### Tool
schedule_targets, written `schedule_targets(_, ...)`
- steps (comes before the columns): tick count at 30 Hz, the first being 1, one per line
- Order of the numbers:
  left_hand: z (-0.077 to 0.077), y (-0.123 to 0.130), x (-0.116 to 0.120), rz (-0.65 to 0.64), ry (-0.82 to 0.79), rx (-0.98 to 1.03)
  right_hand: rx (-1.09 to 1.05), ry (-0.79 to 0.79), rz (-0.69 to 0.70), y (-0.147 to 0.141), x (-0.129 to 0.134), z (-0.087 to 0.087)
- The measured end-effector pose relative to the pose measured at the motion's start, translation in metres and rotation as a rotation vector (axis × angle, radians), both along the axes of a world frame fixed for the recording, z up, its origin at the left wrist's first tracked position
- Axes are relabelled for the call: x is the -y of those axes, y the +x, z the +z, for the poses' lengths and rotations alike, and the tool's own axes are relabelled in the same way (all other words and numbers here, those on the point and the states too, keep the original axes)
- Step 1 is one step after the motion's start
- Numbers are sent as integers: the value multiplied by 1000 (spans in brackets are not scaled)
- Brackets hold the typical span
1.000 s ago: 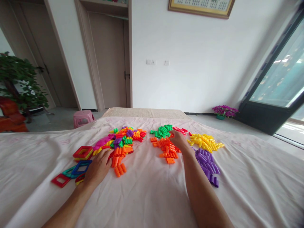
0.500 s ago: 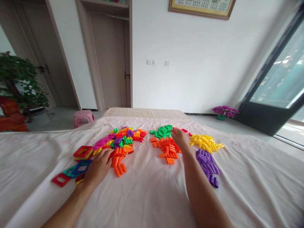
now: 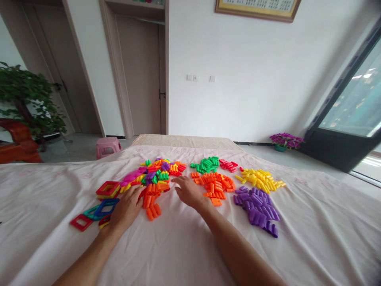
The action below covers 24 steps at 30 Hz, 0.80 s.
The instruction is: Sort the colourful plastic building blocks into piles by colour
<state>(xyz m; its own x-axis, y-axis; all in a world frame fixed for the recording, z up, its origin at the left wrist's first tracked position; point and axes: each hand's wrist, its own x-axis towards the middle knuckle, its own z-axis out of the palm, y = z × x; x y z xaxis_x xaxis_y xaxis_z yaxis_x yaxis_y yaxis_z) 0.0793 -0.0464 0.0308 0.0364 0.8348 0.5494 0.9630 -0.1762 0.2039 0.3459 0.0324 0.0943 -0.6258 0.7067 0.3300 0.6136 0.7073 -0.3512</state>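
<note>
My left hand (image 3: 128,204) rests at the near left side of a mixed pile of plastic tube-shaped building blocks (image 3: 160,174), its fingers curled around a red block (image 3: 143,193). My right hand (image 3: 189,191) hovers over the cloth between that pile and the orange blocks (image 3: 216,184), fingers stretched out and apart, with nothing seen in them. Sorted by colour to the right are green blocks (image 3: 206,164), red blocks (image 3: 228,165), yellow blocks (image 3: 260,179) and purple blocks (image 3: 257,206).
Magnetic frame tiles (image 3: 107,190) in red, yellow and blue lie left of my left hand. A light cloth (image 3: 184,254) with folds covers the table. Beyond stand a pink stool (image 3: 108,147), a leafy plant (image 3: 26,99) and a pot of purple flowers (image 3: 286,141).
My right hand has moved left from the red blocks to beside the mixed pile, uncovering the red and orange groups. My left hand stays almost in place. The view shifted slightly.
</note>
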Motion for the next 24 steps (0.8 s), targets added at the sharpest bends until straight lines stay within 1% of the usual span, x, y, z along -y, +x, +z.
schedule_targets(3, -1, 0, -1, -7, -1, 12, 27, 31, 92, -20, 13, -13)
schedule_targets(6, 0, 0, -1, -18, 8, 28, 56, 56, 111, -30, 16, -18)
schedule_targets(8, 0, 1, -2, -35, 16, 42, 85, 72, 80, -32, 15, -19)
schedule_targets(12, 0, 3, -2, -76, 24, 67, 126, 86, -31, -29, 13, -20)
schedule_targets(16, 0, 4, -3, -75, 25, 76, 156, 55, -41, -24, 11, -22)
schedule_targets(18, 0, 3, -3, -80, 23, 75, 168, 47, -55, -21, 9, -20)
schedule_targets(20, -1, 2, -3, -84, 24, 73, 161, 52, -102, -16, 6, -14)
schedule_targets(24, -1, 2, -3, -78, 30, 74, 122, 57, -272, 4, -5, 8)
